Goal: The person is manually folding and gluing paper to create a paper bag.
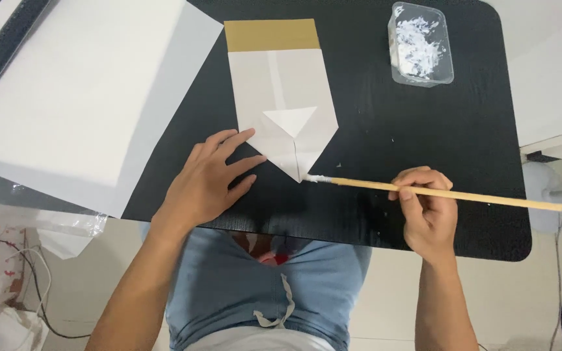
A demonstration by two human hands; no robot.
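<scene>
The right hand [428,211] grips a wooden stick [447,194] whose white-coated tip touches the folded paper [281,97], apparently at its point. The left hand [206,182] lies open, fingers on the paper's left edge, on a black surface [424,130].

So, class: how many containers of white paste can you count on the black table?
1: a clear plastic tub of white paste at the far right of the black table; none other visible.

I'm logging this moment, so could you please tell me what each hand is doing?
Left hand: open, fingers spread, pressing on the folded paper.
Right hand: closed around the wooden stick.
</scene>
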